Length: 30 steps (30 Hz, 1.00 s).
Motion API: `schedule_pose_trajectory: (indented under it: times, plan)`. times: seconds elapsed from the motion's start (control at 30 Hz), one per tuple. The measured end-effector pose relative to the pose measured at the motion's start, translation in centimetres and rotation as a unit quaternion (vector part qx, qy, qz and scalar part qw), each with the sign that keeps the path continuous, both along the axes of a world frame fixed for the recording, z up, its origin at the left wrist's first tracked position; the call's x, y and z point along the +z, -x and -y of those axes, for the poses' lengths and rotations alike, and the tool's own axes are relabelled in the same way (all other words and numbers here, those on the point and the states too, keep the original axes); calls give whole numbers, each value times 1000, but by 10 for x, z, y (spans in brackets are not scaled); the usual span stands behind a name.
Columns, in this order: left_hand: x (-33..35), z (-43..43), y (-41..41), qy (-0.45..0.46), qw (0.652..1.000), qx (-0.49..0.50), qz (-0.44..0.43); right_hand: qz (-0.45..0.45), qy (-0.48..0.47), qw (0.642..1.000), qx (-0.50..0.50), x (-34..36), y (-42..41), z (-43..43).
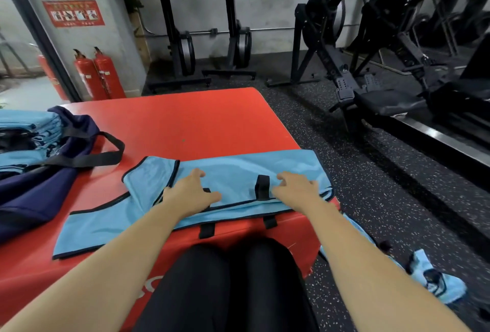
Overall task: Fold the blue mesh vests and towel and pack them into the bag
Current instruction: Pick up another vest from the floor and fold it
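A light blue mesh vest [228, 170] with black trim and black straps lies spread across the near edge of the red mat [185, 122]. My left hand [191, 193] rests on its middle, fingers curled on the fabric. My right hand [297, 188] presses on its right part beside a black strap, fingers bent and pinching the cloth. At the left, a navy bag [53, 172] with black handles lies open, and a stack of folded blue vests [29, 130] sits in it. More blue vests [434, 278] lie on the floor at the right.
Dark speckled rubber floor [371, 199] surrounds the mat. Rowing machines [371, 79] stand at the right and back. Two red fire extinguishers [98, 74] stand by the wall at the back left. My black-clad legs [233, 284] are at the mat's near edge.
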<state>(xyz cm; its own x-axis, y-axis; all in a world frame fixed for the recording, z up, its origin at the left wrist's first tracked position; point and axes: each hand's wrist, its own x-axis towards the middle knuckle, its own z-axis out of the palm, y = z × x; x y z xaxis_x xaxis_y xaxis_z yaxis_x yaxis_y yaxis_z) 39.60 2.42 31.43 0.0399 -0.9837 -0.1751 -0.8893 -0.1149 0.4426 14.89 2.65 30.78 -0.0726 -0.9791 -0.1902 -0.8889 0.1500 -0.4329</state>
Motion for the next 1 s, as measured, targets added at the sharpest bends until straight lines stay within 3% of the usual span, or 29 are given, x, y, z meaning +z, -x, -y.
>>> schedule_pose_trajectory:
  times: [0.1,0.17,0.27,0.33,0.4,0.5,0.6,0.63,0.7,0.83,1.0]
  plan:
    - [-5,0,0,6,994,54,-97,188,-29,981,-44,1,-20,2]
    - [2,-3,-4,-23,983,39,-175,262,-21,963,-53,-2,-24,3]
    - [17,-10,-10,-80,960,8,-269,282,-3,958,-60,5,-19,0]
    - [19,-6,-11,-81,958,21,-274,247,-22,968,-34,5,-12,-5]
    - [14,7,-5,-20,977,28,-211,155,-38,987,6,5,-8,-10]
    - [0,22,14,65,993,-78,-57,48,-24,998,34,1,-3,-14]
    - [-22,24,22,7,967,-179,183,-25,78,997,7,0,3,-11]
    - [-29,22,21,-21,956,-193,218,-35,121,992,-6,0,3,-10]
    - [-39,16,19,-59,956,-197,210,-30,116,993,-3,-5,-1,-5]
    - [-45,3,19,-60,966,-164,190,-74,-82,993,42,-27,-18,-4]
    - [-40,-10,-9,-84,979,-57,175,-145,-118,981,48,-39,-19,-4]
